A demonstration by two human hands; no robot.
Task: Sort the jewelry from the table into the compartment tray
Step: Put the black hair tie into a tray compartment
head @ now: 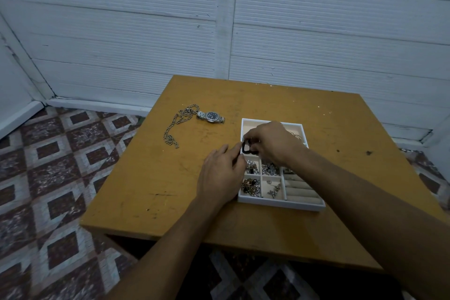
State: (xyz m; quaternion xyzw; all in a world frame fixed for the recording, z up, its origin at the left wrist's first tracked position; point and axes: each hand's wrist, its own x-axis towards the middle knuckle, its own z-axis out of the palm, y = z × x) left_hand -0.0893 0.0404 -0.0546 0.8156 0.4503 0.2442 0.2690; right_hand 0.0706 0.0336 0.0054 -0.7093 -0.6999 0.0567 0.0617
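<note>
Black band sits between left hand and right hand.

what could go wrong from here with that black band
The black band, pinched by the right hand, hangs over the left rim of the tray; let go now, it may land outside on the table. The left hand crowds the same spot and could knock the band or shift the tray.

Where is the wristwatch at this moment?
In the head view, the wristwatch lies on the table, beyond and left of the compartment tray, just right of the chain necklace.
</note>
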